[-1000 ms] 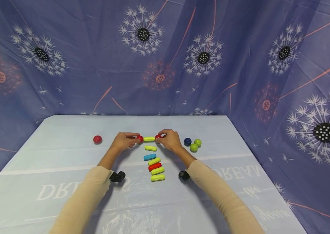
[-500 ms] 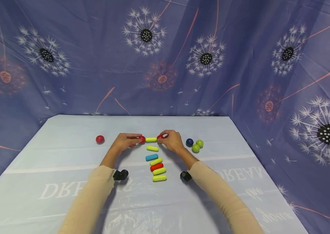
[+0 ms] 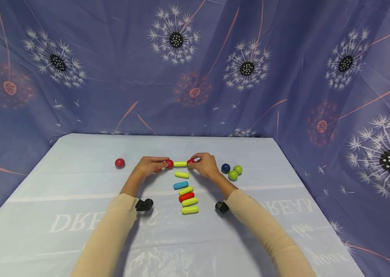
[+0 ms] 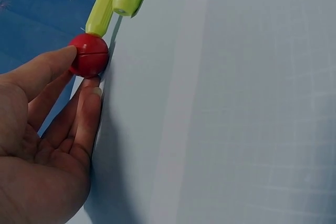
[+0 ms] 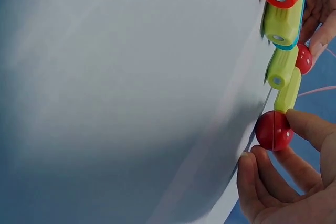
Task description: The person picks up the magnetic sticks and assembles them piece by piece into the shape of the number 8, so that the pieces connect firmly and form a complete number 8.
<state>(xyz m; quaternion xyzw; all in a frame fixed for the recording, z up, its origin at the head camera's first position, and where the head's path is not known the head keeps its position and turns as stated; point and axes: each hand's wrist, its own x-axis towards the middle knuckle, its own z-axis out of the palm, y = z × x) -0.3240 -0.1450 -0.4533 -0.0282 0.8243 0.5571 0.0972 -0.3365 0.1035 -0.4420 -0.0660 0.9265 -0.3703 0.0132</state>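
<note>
Near the far side of the table, my left hand (image 3: 147,166) pinches a red ball (image 4: 89,55) between thumb and fingers. My right hand (image 3: 204,164) pinches another red ball (image 5: 274,130) the same way. Between the two balls lies a yellow-green rod (image 3: 180,164), its ends against them. A second yellow-green rod (image 3: 182,175) lies just in front, apart from this row. Beneath the left fingers shows a bit of red, mostly hidden, and I cannot tell what it is.
Closer to me lie a blue rod (image 3: 181,185), a red rod (image 3: 186,197) and several more yellow-green rods (image 3: 190,210). A loose red ball (image 3: 120,163) rests at left. Right of my right hand sit a dark blue ball (image 3: 225,168) and two green balls (image 3: 233,175). A patterned curtain (image 3: 195,69) hangs behind.
The head view has shifted slightly, so everything appears a little farther right. Both hands keep their pinch on the red balls, and the row stays together.
</note>
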